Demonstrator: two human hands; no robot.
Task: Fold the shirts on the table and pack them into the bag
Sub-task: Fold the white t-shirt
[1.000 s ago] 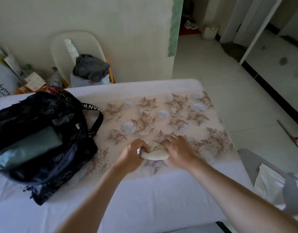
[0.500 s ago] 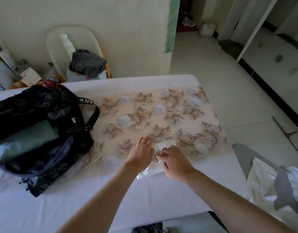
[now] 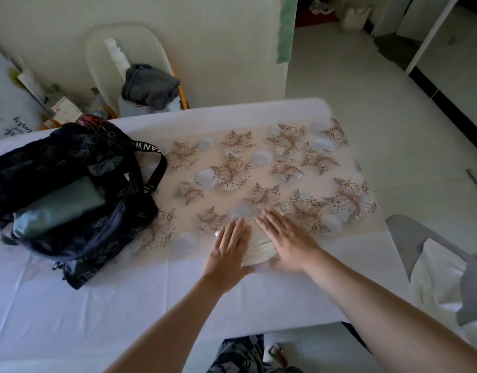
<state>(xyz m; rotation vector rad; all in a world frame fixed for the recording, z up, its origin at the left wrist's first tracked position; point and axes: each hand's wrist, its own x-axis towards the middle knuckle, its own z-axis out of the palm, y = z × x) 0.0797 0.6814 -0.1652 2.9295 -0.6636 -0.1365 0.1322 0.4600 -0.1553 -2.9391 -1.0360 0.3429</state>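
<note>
Presses down on the small cream-white folded fabric shirt (image 3: 259,251) with left hand (image 3: 228,249) and right hand (image 3: 287,240), both flat, fingers straight, gripping nothing. Lies on the white-clothed table (image 3: 97,305), well to the right of the open black patterned fabric bag (image 3: 78,211). Could spring open once released, being soft and thickly bunched. Could also unfold if lifted from one side only on the way to the bag. Hides mostly under the palms, so cannot tell how neat the fold is. Shows only part of a grey-green folded garment (image 3: 59,205) inside the bag, so hard to judge the room there.
</note>
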